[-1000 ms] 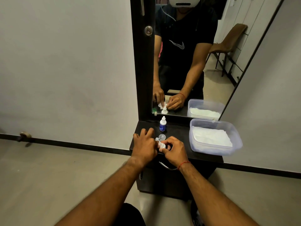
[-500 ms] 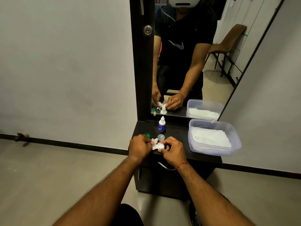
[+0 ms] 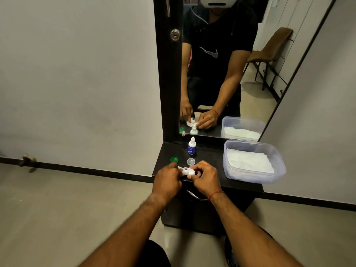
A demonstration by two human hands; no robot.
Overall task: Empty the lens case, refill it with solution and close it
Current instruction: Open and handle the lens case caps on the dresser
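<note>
The white lens case point(image 3: 187, 171) is held between both hands just above the front edge of the dark dresser top point(image 3: 212, 158). My left hand point(image 3: 167, 181) pinches its left end, and my right hand point(image 3: 206, 177) grips its right end. A green cap point(image 3: 174, 159) lies on the top to the left, and a clear cap point(image 3: 191, 161) lies just behind the case. The small white solution bottle point(image 3: 192, 146) with a blue label stands upright near the mirror. The case's right well is hidden by my fingers.
A clear plastic tub point(image 3: 277, 162) lined with white tissue sits on the right side of the dresser. A tall mirror point(image 3: 221, 74) rises behind the dresser and reflects me. A metal drawer handle point(image 3: 196, 196) sticks out below the front edge.
My left hand has drawn back to the case's left end, uncovering the green cap lying on the dresser. Both hands still hold the case at the front edge.
</note>
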